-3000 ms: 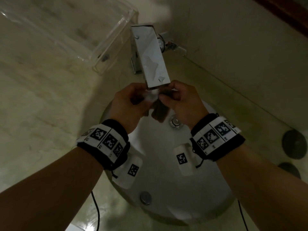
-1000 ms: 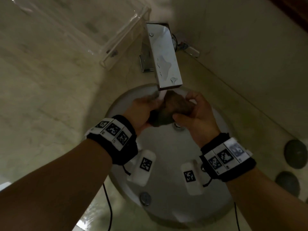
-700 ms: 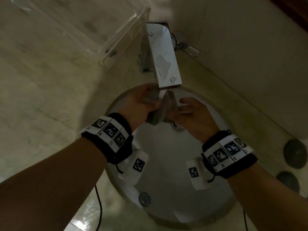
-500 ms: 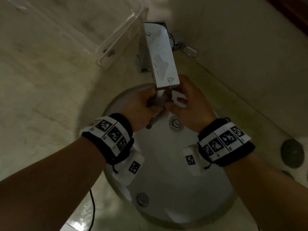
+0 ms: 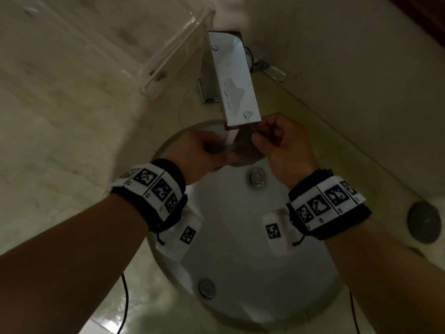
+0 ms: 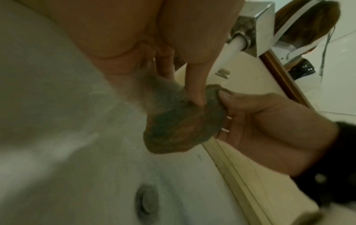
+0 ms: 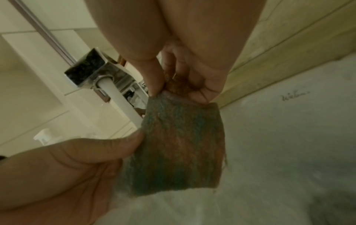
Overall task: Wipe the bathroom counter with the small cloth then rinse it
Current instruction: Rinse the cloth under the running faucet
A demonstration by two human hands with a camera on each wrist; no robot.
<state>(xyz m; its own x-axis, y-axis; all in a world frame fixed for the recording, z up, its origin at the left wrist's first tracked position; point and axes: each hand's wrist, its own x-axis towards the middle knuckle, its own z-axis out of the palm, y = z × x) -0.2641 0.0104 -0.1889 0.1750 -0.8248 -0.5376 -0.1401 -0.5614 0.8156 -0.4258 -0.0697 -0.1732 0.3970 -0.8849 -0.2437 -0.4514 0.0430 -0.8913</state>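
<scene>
The small brownish-green cloth [image 5: 243, 147] [image 6: 183, 121] [image 7: 179, 149] hangs stretched between both hands under the chrome faucet [image 5: 232, 80]. A white stream of water [image 5: 230, 138] [image 7: 123, 103] runs from the spout onto it. My left hand [image 5: 207, 150] [image 6: 194, 94] pinches the cloth's left edge, its thumb [image 7: 133, 143] pressed on the fabric. My right hand [image 5: 277, 138] [image 7: 173, 89] pinches the upper right corner between thumb and fingers. Both hands are above the white round sink basin [image 5: 228, 237].
The drain [image 5: 256, 177] [image 6: 146, 199] sits just below the hands, an overflow cap [image 5: 206, 286] near the front rim. A clear acrylic box [image 5: 134, 37] stands on the marble counter [image 5: 60, 131] at back left. Two dark round objects [image 5: 425, 221] lie at right by the wall.
The hands have moved apart, spreading the bunched cloth out flat under the running water; earlier it was crumpled and rubbed between them.
</scene>
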